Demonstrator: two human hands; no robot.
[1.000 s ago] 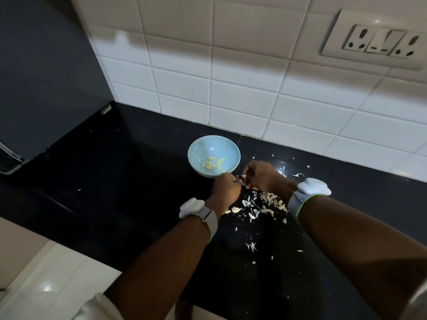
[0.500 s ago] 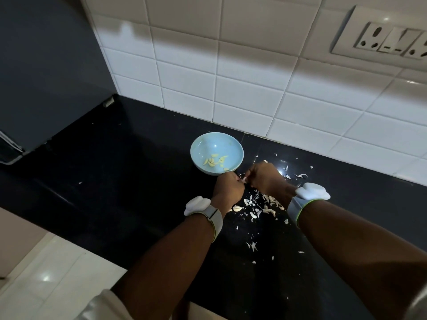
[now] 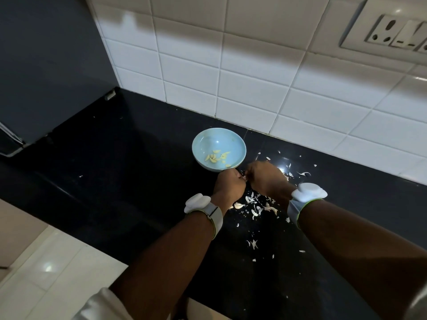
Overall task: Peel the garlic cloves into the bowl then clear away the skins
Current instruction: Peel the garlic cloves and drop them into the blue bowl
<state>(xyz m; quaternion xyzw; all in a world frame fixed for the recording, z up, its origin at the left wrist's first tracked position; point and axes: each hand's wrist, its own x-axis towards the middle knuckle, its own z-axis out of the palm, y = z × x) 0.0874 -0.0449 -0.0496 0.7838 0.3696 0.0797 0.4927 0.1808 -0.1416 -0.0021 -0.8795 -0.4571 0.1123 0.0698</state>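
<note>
My left hand (image 3: 229, 184) and right hand (image 3: 265, 179) have stayed knuckle to knuckle since a second ago, both pinching one garlic clove (image 3: 244, 178) just beside the bowl (image 3: 240, 144). Peeled cloves (image 3: 216, 158) unchanged inside; skins (image 3: 256, 205) scattered below.

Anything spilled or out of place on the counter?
Garlic skins litter the black counter beside and below the hands, a few up by the tiled wall. Expected peeling mess. Bowl sits upright with peeled cloves inside.
</note>
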